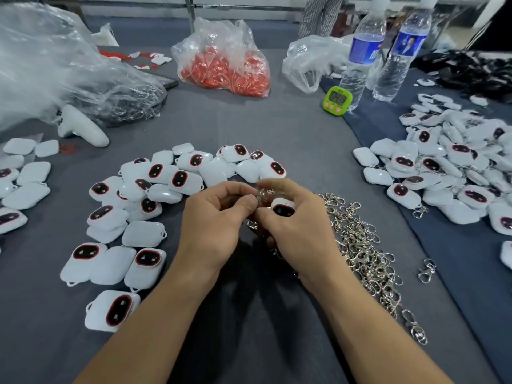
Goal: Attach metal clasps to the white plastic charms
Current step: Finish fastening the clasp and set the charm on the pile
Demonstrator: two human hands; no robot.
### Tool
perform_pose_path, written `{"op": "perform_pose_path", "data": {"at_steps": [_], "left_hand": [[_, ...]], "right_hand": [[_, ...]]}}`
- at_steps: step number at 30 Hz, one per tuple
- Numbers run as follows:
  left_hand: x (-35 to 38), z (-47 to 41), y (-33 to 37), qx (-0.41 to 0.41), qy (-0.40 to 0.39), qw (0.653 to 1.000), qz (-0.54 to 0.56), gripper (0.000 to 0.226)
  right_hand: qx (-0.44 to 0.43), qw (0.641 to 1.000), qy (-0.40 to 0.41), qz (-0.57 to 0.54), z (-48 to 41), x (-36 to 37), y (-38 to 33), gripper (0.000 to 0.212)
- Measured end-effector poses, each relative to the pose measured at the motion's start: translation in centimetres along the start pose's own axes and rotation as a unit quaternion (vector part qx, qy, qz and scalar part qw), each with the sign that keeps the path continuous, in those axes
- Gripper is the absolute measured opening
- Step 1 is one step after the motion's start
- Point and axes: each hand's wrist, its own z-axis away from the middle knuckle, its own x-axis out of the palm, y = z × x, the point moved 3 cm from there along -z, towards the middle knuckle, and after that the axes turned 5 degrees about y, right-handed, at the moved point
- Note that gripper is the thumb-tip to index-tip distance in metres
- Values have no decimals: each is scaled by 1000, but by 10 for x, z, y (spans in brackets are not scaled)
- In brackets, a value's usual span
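1. While it lies far left of the green timer [338, 101], a big clear plastic bag [55, 65] rests on the grey table [277, 139].
2. Left of the timer and nearer the camera, loose charms [155, 187] lie scattered, many showing dark, red-rimmed faces.
3. Left of the timer and farther back sits a bag of red pieces [224, 65].
4. Nearer than the timer and somewhat left, the left hand [219, 217] curls, its thumb and forefinger pinching a metal clasp [252, 225] that hangs below them.
5. Nearer than the timer, slightly left, the right hand [299, 228] wraps its fingers round a white charm [283, 207], touching the left hand.
6. Nearer than the timer, slightly right, lies a heap of clasps [360, 245].
7. Just right of the timer stand two water bottles [360, 56]; farther right is a pile of charms [457, 167].
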Motion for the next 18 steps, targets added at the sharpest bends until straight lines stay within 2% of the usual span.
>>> {"op": "perform_pose_path", "data": {"at_steps": [4,7,11,15,18], "left_hand": [[1,1,2,-1,-6,1000,-16,25],[1,2,5,-6,4,1000,9,26],[1,2,5,11,39,999,-9,27],[4,6,4,18,55,996,-61,17],[3,10,3,26,75,980,-182,17]], "right_hand": [[9,1000,-4,2,-1,-3,-1,18],[51,998,14,-37,-3,-7,0,9],[79,994,35,-65,-3,-7,-1,17],[73,994,38,-67,-3,-4,0,19],[82,992,33,-84,-3,-4,1,16]]}}
